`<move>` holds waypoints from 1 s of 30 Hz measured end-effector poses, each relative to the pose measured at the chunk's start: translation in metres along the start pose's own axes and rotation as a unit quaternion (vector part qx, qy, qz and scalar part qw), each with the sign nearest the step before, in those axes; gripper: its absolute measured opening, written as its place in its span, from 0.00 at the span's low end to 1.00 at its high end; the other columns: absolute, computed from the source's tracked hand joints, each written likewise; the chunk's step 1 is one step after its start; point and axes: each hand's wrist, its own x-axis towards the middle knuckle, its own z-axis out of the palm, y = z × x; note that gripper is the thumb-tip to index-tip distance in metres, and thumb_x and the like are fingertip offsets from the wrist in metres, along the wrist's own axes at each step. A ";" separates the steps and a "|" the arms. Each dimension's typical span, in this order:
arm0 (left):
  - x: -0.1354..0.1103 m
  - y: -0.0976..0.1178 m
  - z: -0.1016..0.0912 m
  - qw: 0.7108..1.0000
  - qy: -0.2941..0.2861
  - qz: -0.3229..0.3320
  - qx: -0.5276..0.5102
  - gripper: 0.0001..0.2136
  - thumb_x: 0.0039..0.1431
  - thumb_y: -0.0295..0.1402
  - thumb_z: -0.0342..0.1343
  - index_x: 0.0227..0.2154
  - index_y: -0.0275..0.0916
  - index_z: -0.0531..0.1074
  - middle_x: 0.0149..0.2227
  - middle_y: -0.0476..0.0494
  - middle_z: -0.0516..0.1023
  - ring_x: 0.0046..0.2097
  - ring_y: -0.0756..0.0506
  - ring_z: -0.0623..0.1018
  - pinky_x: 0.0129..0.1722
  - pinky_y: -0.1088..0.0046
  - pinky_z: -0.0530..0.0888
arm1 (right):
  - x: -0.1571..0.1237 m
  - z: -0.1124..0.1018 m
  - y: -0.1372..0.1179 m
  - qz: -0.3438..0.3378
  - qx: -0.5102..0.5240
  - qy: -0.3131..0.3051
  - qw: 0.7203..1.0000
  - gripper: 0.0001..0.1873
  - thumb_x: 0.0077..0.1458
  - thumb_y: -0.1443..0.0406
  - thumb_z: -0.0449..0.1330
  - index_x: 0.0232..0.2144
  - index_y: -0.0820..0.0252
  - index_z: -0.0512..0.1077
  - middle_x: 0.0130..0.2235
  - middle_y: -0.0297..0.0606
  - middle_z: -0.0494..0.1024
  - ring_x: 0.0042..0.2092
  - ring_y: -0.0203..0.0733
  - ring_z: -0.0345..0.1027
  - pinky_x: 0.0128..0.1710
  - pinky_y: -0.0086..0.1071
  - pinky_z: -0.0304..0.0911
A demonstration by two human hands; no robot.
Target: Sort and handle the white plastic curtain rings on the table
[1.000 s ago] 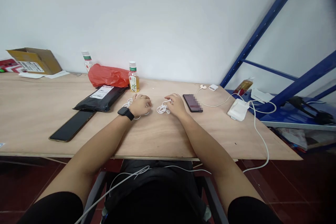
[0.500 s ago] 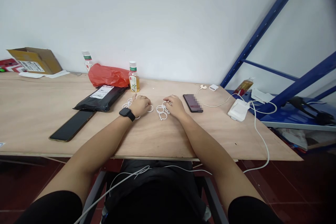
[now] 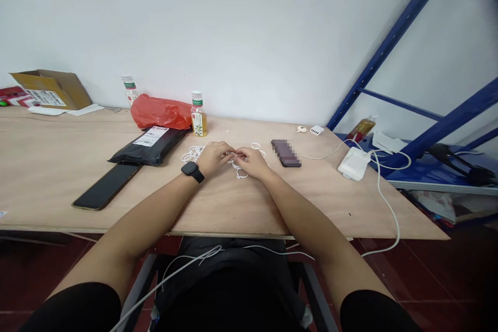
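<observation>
My left hand [image 3: 213, 157], with a black watch [image 3: 192, 170] on its wrist, and my right hand [image 3: 252, 162] meet over the middle of the wooden table [image 3: 233, 202]. Both pinch a thin white cable [image 3: 238, 170] between their fingertips. Loose white coils of cable [image 3: 191, 154] lie beside my left hand, and more loops show beyond my right hand. A dark phone [image 3: 286, 152] lies just right of my right hand.
A second phone [image 3: 106, 187] and a black parcel [image 3: 150, 144] lie to the left, with a red bag [image 3: 161, 112] and two bottles [image 3: 198, 113] behind. A white charger [image 3: 353, 163] with its cord sits at the right edge, near blue shelving [image 3: 436, 129]. A cardboard box [image 3: 50, 89] is far left.
My hands were apart, each resting on its own bundle of white cable. They have come together at the centre and now pinch the cable between them.
</observation>
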 end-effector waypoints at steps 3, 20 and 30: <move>-0.001 0.001 0.002 1.000 0.023 -0.014 -0.007 0.13 0.62 0.41 0.57 0.42 0.38 0.77 0.35 0.43 0.80 0.36 0.46 0.78 0.43 0.66 0.70 | -0.001 0.003 0.003 0.018 0.035 0.003 0.999 0.06 0.55 0.63 0.60 0.35 0.58 0.76 0.31 0.33 0.79 0.30 0.34 0.71 0.31 0.27 0.62; -0.002 0.007 -0.001 0.998 0.029 -0.025 -0.043 0.12 0.57 0.30 0.52 0.40 0.40 0.80 0.33 0.44 0.81 0.37 0.46 0.77 0.45 0.66 0.72 | -0.001 0.001 0.003 0.034 0.057 0.015 0.998 0.10 0.55 0.58 0.62 0.32 0.58 0.75 0.29 0.33 0.79 0.30 0.35 0.71 0.29 0.26 0.62; -0.001 0.011 -0.004 0.998 0.025 -0.023 -0.056 0.10 0.59 0.32 0.54 0.37 0.40 0.80 0.33 0.44 0.82 0.36 0.46 0.78 0.43 0.67 0.73 | -0.002 0.000 0.002 0.029 0.063 0.014 0.997 0.07 0.56 0.60 0.61 0.32 0.58 0.75 0.30 0.34 0.80 0.30 0.35 0.73 0.29 0.27 0.64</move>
